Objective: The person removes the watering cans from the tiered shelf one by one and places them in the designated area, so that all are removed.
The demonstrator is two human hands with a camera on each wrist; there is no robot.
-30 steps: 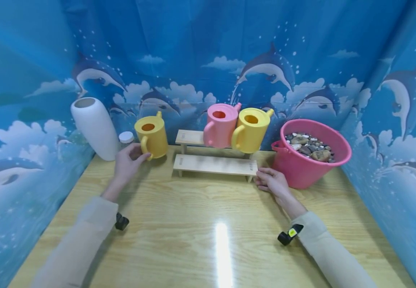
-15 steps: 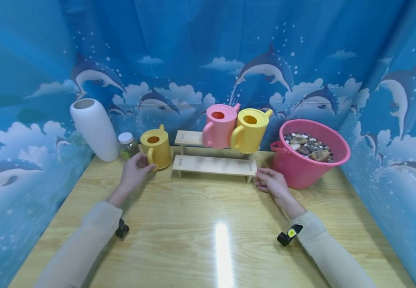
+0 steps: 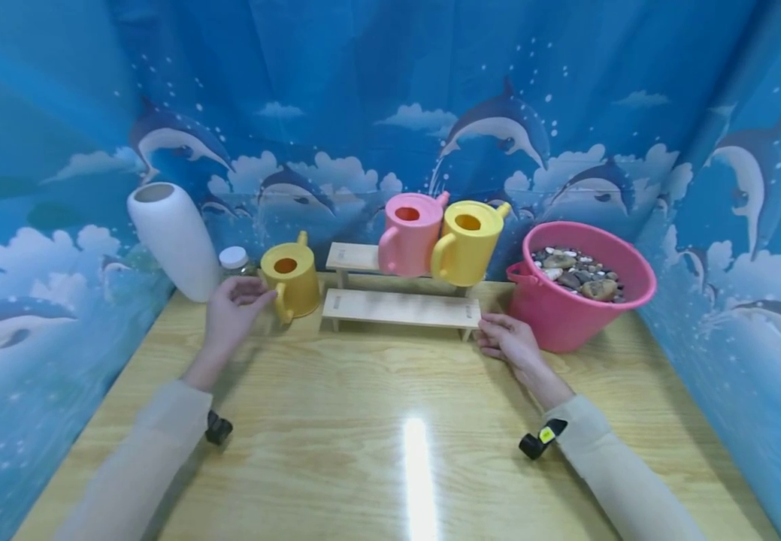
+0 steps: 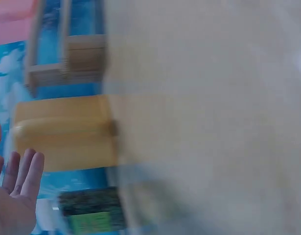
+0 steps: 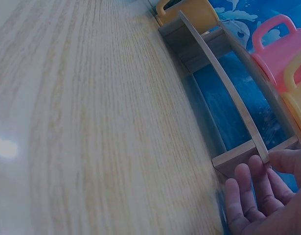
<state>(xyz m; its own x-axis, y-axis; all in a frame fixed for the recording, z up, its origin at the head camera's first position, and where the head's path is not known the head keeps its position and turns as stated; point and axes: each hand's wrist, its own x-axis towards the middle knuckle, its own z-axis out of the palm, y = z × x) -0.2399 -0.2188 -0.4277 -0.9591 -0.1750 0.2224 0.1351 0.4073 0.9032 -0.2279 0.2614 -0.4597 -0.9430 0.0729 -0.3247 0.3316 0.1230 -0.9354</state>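
Note:
A yellow watering can [image 3: 292,279] stands on the table left of a two-step wooden shelf [image 3: 400,308]. My left hand [image 3: 231,308] is just left of that can, fingers loosely extended and apart from its handle in the left wrist view. My right hand [image 3: 508,344] pinches the right end of the shelf's lower step between thumb and fingers, as the right wrist view shows. On the upper step sit a pink watering can [image 3: 412,234] and a second yellow watering can [image 3: 469,243], side by side with spouts to the right.
A tall white vase [image 3: 175,242] leans at the back left. Beside it is a jar with a white lid [image 3: 234,258], partly behind my left hand. To the right stands a pink bucket [image 3: 559,330] filled with stones. Dolphin-print curtains surround the table [image 3: 336,421].
My left hand has moved the yellow watering can right and down onto the table, then let go and drawn back left. The right hand has stayed at the shelf.

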